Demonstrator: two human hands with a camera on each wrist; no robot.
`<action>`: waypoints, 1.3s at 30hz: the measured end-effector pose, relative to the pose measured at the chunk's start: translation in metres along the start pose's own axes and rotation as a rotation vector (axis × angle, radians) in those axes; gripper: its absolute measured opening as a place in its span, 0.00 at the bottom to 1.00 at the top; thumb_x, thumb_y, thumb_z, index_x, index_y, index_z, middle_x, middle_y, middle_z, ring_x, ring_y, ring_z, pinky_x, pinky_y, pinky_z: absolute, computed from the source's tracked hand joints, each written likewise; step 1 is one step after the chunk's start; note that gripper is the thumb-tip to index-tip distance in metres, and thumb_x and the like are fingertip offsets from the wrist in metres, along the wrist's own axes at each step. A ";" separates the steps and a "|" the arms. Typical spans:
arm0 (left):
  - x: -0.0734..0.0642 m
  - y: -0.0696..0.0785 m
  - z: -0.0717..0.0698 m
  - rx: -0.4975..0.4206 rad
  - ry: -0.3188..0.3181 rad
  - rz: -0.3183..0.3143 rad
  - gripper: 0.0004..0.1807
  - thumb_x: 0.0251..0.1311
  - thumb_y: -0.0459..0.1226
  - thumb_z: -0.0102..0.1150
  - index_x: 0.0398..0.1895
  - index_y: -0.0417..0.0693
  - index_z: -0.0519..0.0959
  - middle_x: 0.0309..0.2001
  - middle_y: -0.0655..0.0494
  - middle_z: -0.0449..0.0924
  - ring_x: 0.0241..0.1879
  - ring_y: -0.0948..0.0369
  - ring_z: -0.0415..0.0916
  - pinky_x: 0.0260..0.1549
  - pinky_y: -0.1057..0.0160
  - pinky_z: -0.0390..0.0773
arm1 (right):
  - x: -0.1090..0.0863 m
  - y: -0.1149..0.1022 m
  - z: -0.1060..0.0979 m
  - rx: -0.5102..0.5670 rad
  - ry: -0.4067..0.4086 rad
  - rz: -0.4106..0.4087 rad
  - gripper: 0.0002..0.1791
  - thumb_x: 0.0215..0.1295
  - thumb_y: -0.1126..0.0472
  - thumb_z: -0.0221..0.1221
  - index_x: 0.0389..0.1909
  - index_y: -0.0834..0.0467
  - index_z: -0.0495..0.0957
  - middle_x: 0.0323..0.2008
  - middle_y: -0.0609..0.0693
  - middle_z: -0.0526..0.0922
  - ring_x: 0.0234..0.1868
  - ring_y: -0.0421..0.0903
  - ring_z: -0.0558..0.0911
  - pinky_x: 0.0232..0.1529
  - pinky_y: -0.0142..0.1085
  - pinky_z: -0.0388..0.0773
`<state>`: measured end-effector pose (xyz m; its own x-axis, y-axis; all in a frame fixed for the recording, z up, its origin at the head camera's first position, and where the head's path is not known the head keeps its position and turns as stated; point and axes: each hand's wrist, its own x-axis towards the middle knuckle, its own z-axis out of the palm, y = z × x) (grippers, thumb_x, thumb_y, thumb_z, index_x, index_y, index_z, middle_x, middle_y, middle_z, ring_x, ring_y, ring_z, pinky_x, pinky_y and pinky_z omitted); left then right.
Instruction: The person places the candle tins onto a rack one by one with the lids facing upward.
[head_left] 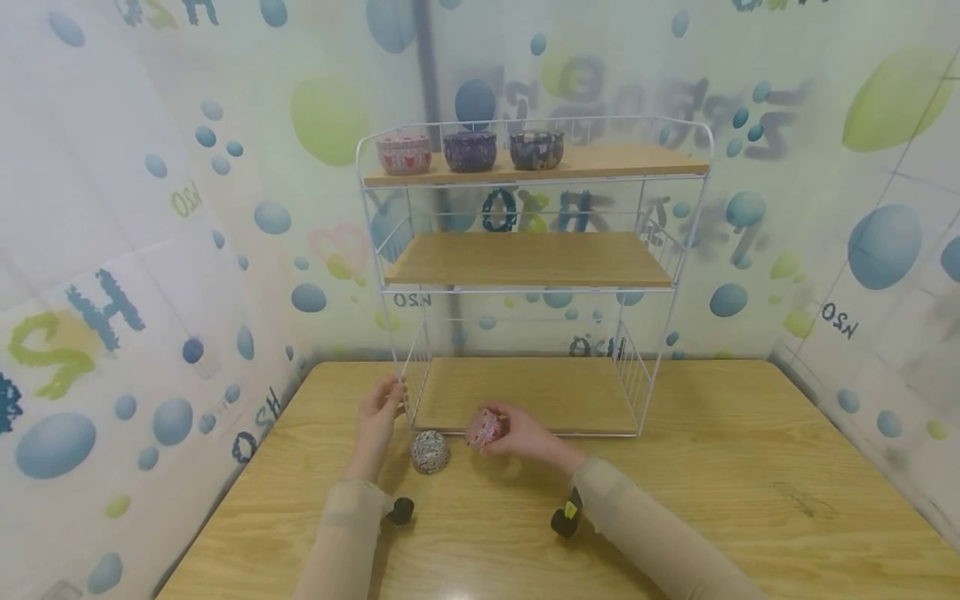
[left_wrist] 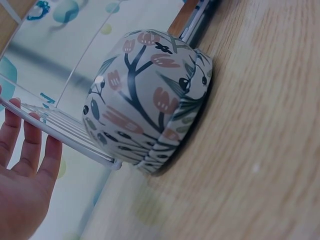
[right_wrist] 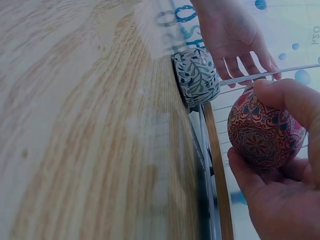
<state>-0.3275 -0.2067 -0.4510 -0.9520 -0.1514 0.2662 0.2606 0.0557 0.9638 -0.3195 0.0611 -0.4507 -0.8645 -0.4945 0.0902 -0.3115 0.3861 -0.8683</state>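
One red pot (right_wrist: 265,132) is in the right hand (head_left: 525,432), pinched between thumb and fingers, just at the front edge of the white wire rack (head_left: 528,260), left of the middle of its bottom shelf (head_left: 525,387). The pot is rounded, so a long axis is hard to name; its rosette-marked face turns away from the rack, toward the person — where its opening points, the fingers and the angle hide, and I cannot tell. The left hand (head_left: 377,421) lightly grips the rack's left front upright. At the foot of that upright, on the table (head_left: 480,512), a white pot (head_left: 430,452) rests upside down, rounded side up and banded edge on the wood.

From the head, the white pot is only a grey mottle; the left wrist view shows dark stems and coral blooms painted on it. The right wrist view brings out teal and orange scrollwork on the red pot, which looks merely pink from above. The head view alone takes in the rack's top shelf (head_left: 630,161), where three pots line up from the left end: a pink pot (head_left: 405,156), a purple pot (head_left: 470,152), then a dark pot (head_left: 536,151).
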 end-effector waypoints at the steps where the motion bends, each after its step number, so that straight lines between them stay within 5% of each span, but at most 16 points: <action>1: 0.000 0.000 0.000 -0.007 -0.003 -0.008 0.18 0.74 0.38 0.47 0.57 0.31 0.69 0.50 0.45 0.73 0.51 0.51 0.70 0.53 0.58 0.76 | 0.000 0.000 0.000 -0.003 0.002 0.002 0.44 0.48 0.62 0.73 0.65 0.68 0.64 0.55 0.62 0.75 0.55 0.58 0.76 0.55 0.48 0.76; 6: 0.001 0.000 -0.001 -0.016 -0.011 -0.025 0.17 0.74 0.36 0.46 0.58 0.32 0.69 0.46 0.53 0.74 0.52 0.48 0.70 0.55 0.54 0.75 | 0.001 0.000 0.000 0.020 -0.004 0.010 0.45 0.48 0.62 0.72 0.66 0.69 0.63 0.54 0.62 0.75 0.55 0.58 0.76 0.56 0.47 0.76; 15: -0.002 -0.004 -0.003 0.032 -0.018 -0.014 0.19 0.74 0.41 0.46 0.59 0.36 0.69 0.55 0.34 0.68 0.50 0.54 0.70 0.56 0.54 0.75 | 0.000 0.000 -0.001 0.074 -0.015 -0.002 0.44 0.49 0.65 0.72 0.66 0.70 0.62 0.56 0.62 0.74 0.57 0.58 0.74 0.56 0.47 0.76; 28: -0.003 -0.002 -0.001 0.015 -0.003 -0.008 0.19 0.74 0.39 0.46 0.59 0.34 0.69 0.55 0.34 0.69 0.49 0.55 0.70 0.55 0.57 0.75 | 0.000 0.003 -0.002 0.086 -0.028 -0.027 0.41 0.48 0.62 0.74 0.64 0.65 0.66 0.55 0.57 0.76 0.56 0.54 0.75 0.55 0.44 0.76; 39: 0.000 -0.003 0.000 0.028 0.004 0.007 0.19 0.74 0.40 0.47 0.58 0.34 0.69 0.54 0.33 0.69 0.49 0.54 0.71 0.52 0.60 0.77 | 0.002 0.002 -0.002 0.079 -0.009 -0.018 0.42 0.46 0.64 0.74 0.63 0.66 0.66 0.55 0.58 0.75 0.57 0.54 0.73 0.60 0.50 0.71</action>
<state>-0.3280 -0.2073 -0.4545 -0.9495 -0.1548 0.2730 0.2626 0.0847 0.9612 -0.3225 0.0629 -0.4515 -0.8554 -0.5079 0.1017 -0.2941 0.3146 -0.9025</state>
